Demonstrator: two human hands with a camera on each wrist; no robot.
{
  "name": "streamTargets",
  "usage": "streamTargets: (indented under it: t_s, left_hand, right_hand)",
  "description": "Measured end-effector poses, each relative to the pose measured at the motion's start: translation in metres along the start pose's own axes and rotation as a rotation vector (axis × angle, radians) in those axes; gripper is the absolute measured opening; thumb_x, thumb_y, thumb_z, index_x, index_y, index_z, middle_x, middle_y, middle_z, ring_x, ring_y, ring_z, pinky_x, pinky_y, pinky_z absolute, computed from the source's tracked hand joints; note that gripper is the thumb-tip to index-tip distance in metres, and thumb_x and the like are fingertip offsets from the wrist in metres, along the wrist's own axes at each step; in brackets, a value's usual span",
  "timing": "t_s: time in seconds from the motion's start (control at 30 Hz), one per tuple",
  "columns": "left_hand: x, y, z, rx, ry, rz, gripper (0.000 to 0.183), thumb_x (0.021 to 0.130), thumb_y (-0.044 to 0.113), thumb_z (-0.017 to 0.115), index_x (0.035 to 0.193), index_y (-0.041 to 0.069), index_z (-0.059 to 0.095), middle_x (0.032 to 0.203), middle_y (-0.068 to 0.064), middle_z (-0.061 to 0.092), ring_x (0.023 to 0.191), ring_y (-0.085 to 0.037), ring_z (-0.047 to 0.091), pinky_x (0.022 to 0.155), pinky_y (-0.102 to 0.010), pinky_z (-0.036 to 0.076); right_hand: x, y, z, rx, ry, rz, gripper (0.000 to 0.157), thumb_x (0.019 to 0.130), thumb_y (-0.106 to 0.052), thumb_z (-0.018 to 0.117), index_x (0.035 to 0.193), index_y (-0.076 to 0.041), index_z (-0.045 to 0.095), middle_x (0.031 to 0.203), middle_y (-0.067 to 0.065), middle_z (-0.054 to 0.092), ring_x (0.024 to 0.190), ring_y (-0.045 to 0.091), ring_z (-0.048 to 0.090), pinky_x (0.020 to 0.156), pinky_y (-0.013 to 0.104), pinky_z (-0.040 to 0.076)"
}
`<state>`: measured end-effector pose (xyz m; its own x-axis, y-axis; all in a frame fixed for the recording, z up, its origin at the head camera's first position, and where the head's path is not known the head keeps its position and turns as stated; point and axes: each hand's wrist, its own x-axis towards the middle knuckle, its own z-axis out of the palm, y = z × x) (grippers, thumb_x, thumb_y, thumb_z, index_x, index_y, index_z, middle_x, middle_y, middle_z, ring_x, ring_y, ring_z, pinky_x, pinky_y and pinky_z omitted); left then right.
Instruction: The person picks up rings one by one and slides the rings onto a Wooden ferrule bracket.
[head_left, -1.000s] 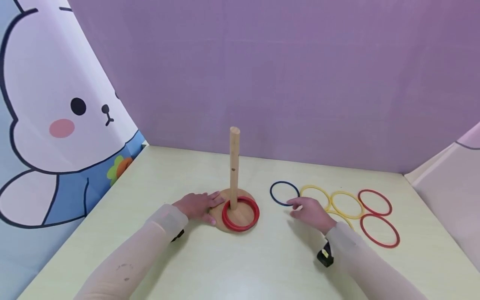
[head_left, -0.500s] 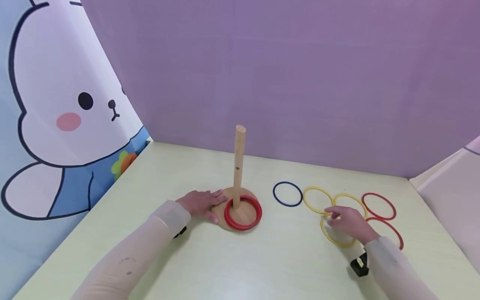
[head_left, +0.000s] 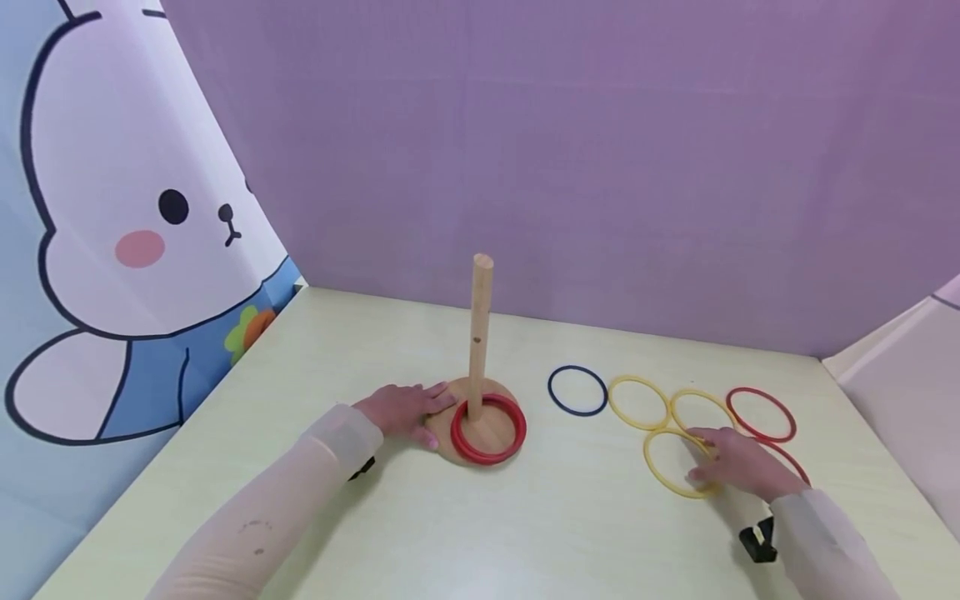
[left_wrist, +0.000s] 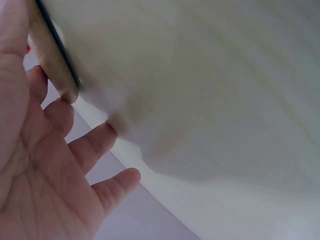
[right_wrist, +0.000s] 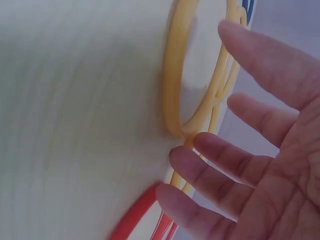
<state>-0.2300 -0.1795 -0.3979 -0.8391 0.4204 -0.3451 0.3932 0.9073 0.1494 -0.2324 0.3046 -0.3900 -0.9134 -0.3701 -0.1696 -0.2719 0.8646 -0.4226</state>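
A wooden stand has a round base (head_left: 491, 432) and an upright peg (head_left: 481, 333). Red rings (head_left: 487, 459) lie stacked on the base around the peg. My left hand (head_left: 401, 412) rests on the left side of the base, with thumb and fingers spread; the left wrist view shows fingertips at the base's edge (left_wrist: 55, 65). Over at the right, my right hand (head_left: 738, 458) hovers low across the nearest yellow ring (head_left: 647, 457), covering its right part. In the right wrist view its fingers are spread and relaxed beside that yellow ring (right_wrist: 172, 80), holding nothing.
Two more yellow rings, one left (head_left: 632, 377) and one right (head_left: 697, 391), lie just behind the nearest one. A dark blue ring (head_left: 575, 367) is left of them. Two red rings, one far (head_left: 757, 389) and one partly hidden (head_left: 789, 457), lie rightmost. A purple backdrop (head_left: 562, 167) bounds the table.
My right hand has moved right and toward me, from the blue ring to over the nearest yellow ring. My left hand stays on the base; the view has shifted slightly.
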Motion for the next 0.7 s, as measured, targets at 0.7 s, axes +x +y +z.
streamTargets:
  t_s: [0.7]
  left_hand:
    - [0.0017,0.0002,0.0021,-0.002,-0.007,-0.018,0.082,0.080,0.048,0.071,0.150,0.024,0.036,0.156,-0.001,0.027,0.137,-0.036,0.033,0.100,-0.052,0.039]
  right_hand:
    - [0.0043,0.0033,0.0091,0.070,-0.008,0.012,0.056,0.066,0.010,0.059,0.122,0.009,0.058,0.076,0.005,0.055,0.058,0.016,0.049,0.052,0.027,0.043]
